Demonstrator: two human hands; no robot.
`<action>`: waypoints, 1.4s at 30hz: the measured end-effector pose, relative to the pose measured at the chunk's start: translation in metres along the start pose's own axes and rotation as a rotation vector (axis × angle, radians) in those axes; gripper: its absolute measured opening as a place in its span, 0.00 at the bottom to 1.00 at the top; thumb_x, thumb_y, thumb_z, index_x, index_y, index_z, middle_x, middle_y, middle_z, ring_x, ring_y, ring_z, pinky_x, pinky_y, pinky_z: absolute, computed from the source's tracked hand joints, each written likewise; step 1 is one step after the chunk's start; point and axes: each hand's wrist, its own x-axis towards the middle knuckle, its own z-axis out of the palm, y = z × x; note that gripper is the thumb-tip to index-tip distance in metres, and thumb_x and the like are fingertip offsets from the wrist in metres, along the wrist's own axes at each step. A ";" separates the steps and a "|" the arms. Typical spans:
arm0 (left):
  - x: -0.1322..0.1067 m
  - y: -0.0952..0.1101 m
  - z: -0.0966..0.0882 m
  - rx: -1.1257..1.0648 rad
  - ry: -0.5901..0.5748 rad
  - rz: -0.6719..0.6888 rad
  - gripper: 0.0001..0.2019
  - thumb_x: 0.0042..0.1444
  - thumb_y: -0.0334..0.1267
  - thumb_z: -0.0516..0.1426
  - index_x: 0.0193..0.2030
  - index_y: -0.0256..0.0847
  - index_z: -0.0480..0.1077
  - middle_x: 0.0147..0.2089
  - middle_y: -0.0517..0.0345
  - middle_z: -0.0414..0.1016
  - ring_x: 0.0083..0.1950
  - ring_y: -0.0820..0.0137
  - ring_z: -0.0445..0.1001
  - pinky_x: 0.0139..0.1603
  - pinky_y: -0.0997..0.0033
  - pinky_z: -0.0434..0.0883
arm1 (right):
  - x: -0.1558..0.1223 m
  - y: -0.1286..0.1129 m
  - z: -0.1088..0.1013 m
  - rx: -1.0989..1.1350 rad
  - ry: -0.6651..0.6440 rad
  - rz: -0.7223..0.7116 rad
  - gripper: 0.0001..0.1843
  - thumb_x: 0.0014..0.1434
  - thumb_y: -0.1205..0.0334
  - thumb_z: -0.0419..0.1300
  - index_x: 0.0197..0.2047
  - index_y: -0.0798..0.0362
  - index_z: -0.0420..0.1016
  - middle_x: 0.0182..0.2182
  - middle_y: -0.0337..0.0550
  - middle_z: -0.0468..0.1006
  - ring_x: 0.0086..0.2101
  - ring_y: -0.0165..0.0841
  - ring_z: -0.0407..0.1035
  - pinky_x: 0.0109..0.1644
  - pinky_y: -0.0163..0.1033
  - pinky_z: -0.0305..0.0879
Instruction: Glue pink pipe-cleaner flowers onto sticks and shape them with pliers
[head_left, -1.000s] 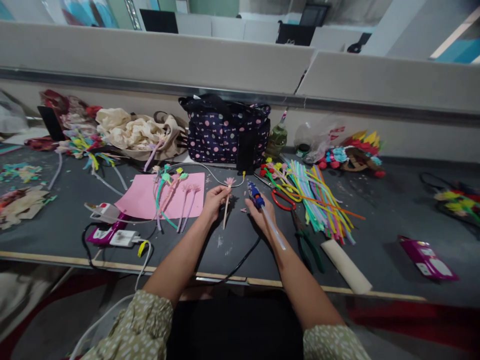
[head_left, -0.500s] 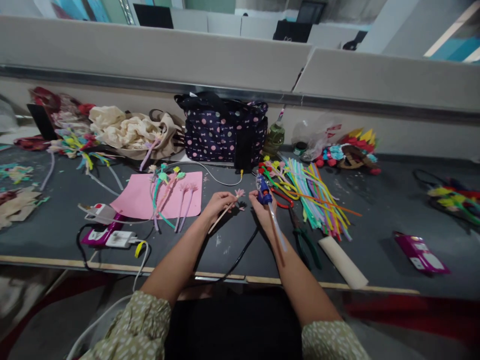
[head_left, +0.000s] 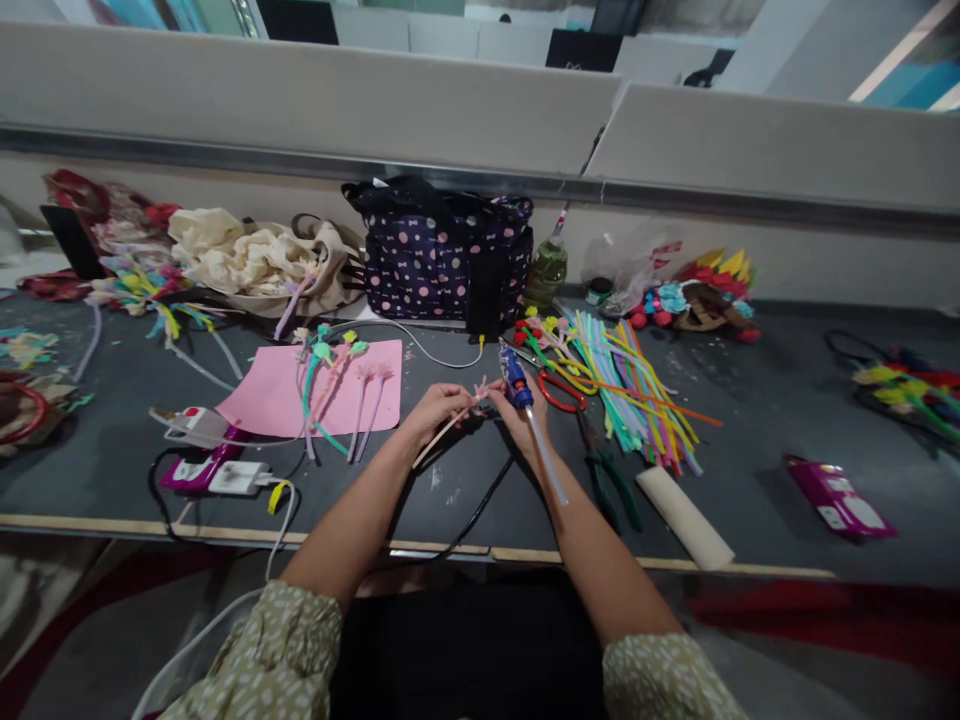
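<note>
In the room between the pink sheet (head_left: 259,385) and red-handled tool (head_left: 561,403), beyond the dark table's (head_left: 442,500) front edge, the left hand (head_left: 439,408) is pinching a slanting flower stick (head_left: 439,440), the right hand (head_left: 526,425) gripping a glue gun (head_left: 517,378).

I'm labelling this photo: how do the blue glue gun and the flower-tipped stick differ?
The glue gun is blue and thick; the flower-tipped stick is pale and slim. The right hand holds the glue gun, while the left hand grips the flower-tipped stick. Both are held over the dark table.
</note>
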 end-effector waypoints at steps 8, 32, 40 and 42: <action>-0.001 0.001 0.001 0.006 -0.002 0.000 0.08 0.41 0.38 0.64 0.23 0.35 0.73 0.18 0.60 0.69 0.16 0.79 0.62 0.19 0.79 0.61 | 0.000 0.001 -0.001 -0.032 0.028 0.006 0.07 0.56 0.56 0.61 0.36 0.50 0.72 0.31 0.39 0.78 0.31 0.34 0.72 0.39 0.38 0.67; -0.002 0.001 0.002 0.014 -0.036 -0.010 0.09 0.42 0.39 0.65 0.24 0.35 0.74 0.18 0.60 0.69 0.17 0.79 0.63 0.20 0.78 0.62 | 0.004 -0.011 0.000 0.137 0.106 0.182 0.08 0.52 0.56 0.60 0.30 0.52 0.72 0.28 0.39 0.74 0.30 0.33 0.68 0.41 0.42 0.67; -0.002 0.000 0.002 0.040 -0.052 0.013 0.09 0.43 0.39 0.65 0.25 0.34 0.75 0.19 0.60 0.69 0.17 0.80 0.62 0.20 0.79 0.62 | 0.002 0.002 0.006 0.191 0.104 0.101 0.08 0.54 0.56 0.61 0.30 0.52 0.71 0.28 0.39 0.76 0.31 0.34 0.72 0.43 0.41 0.68; -0.002 0.000 0.002 0.040 -0.052 0.012 0.09 0.43 0.39 0.65 0.26 0.34 0.75 0.19 0.60 0.70 0.17 0.80 0.63 0.21 0.79 0.62 | 0.002 0.008 0.008 0.145 0.127 0.095 0.08 0.54 0.56 0.61 0.30 0.51 0.70 0.28 0.38 0.76 0.31 0.33 0.72 0.42 0.40 0.68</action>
